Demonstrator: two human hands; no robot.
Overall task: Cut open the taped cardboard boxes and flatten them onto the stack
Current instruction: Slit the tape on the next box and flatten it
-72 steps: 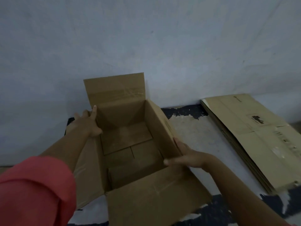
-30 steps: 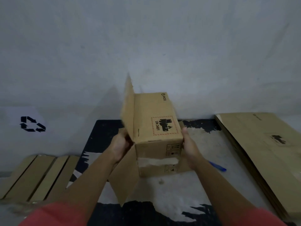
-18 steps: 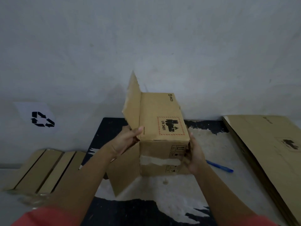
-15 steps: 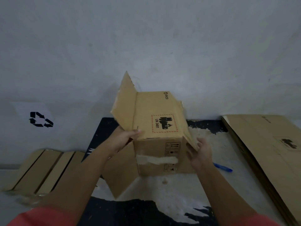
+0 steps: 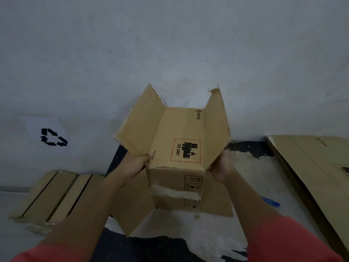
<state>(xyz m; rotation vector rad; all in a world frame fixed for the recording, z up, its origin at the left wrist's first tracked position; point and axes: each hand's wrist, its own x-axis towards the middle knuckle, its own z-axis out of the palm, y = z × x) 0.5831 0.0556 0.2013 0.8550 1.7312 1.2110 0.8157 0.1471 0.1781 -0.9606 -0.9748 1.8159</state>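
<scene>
Cardboard box, flaps splayed, inside unseen, left hand, right hand gripping

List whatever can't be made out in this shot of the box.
Head view only:
- Inside of the box: hidden by its own walls.
- Fingertips of the right hand: behind the box's flap.
- The pen: mostly behind the right forearm; only a blue end shows.
- The stack: cut off by the right edge.
- The symbols on the box's front: too small to read.
</scene>
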